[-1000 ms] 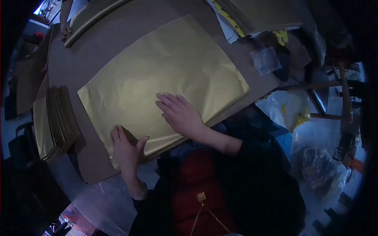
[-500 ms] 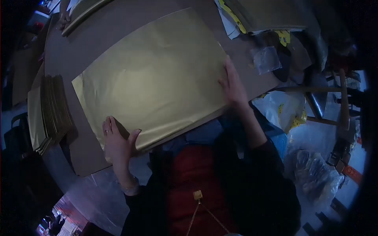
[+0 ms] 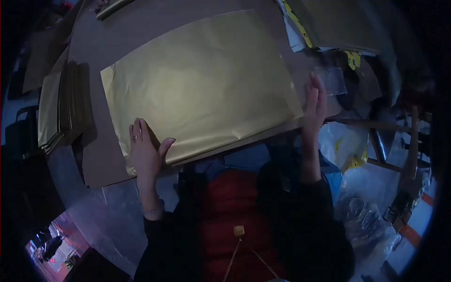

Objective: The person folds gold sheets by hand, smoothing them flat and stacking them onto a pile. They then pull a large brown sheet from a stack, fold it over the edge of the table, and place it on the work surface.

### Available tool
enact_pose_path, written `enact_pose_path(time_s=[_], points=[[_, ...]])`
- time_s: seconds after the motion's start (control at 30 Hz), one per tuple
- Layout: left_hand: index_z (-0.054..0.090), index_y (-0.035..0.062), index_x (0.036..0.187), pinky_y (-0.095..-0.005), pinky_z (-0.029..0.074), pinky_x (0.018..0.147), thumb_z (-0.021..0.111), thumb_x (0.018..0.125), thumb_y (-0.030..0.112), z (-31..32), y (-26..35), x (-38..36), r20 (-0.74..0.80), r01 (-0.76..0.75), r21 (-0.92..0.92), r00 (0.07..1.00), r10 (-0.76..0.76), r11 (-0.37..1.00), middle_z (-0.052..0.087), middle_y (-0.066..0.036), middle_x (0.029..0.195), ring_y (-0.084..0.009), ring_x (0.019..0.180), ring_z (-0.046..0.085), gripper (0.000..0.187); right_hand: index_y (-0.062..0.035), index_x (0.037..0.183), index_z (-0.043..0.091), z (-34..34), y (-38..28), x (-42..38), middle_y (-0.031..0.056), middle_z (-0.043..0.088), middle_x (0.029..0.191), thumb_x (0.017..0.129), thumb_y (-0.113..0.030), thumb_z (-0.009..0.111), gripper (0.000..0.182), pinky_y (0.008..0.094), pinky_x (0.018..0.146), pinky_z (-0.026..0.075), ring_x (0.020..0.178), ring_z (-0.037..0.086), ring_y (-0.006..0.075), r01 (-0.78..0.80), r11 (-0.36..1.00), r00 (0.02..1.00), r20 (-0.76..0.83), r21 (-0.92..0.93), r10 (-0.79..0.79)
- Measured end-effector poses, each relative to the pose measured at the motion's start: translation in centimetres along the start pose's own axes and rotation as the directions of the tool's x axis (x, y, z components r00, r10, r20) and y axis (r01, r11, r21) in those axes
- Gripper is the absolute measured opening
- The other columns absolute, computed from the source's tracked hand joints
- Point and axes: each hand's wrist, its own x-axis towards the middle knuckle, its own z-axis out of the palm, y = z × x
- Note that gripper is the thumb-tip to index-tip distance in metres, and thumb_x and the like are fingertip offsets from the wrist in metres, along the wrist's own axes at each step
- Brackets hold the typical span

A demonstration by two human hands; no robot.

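A large gold sheet [image 3: 202, 84] lies across the brown board surface in front of me, lightly creased along its near edge. My left hand [image 3: 145, 150] rests flat on its lower left corner, thumb stretched apart from the fingers. Just past the sheet's right edge is my right hand [image 3: 314, 103], its fingers extended and slightly blurred, with nothing seen in it. Whether the right hand touches the board below cannot be made out.
A stack of folded gold pieces [image 3: 68, 103] stands at the left. At the top left lies a gold roll [image 3: 112, 8], near another person's hand. Larger sheets [image 3: 333, 23] with yellow-marked wrapping lie at the upper right, a clear plastic piece [image 3: 336, 81] below them.
My right hand has left the sheet's right edge and moved right. My left hand stays on the corner. The view has shifted slightly.
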Motion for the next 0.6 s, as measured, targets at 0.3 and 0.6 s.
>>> enact_pose_path(time_s=[0.3, 0.6], points=[[0.034, -0.0075, 0.132, -0.0462, 0.037, 0.1, 0.067, 0.073, 0.05, 0.1, 0.6, -0.2, -0.015, 0.033, -0.024, 0.999, -0.034, 0.999, 0.037, -0.023, 0.136, -0.0433, 0.126, 0.034, 0.088, 0.0048, 0.131, 0.036, 3.1, 3.0, 0.5, 0.0197, 0.044, 0.132, 0.101, -0.026, 0.027, 0.044, 0.037, 0.103, 0.037, 0.121, 0.047, 0.0289, -0.377, 0.584, 0.925, 0.261, 0.718, 0.277], [0.029, -0.007, 0.135, -0.0453, 0.03, 0.106, 0.06, 0.085, 0.024, 0.6, 14.2, 0.3, -0.095, -0.312, -0.527, 0.946, 0.31, 0.791, 0.033, -0.026, 0.138, -0.0421, 0.128, 0.033, 0.066, 0.0063, 0.132, 0.034, 2.7, 3.7, 0.4, 0.022, 0.042, 0.133, 0.101, -0.028, 0.025, 0.047, 0.038, 0.105, 0.036, 0.122, 0.045, 0.0314, -0.408, 0.588, 0.913, 0.314, 0.699, 0.26]])
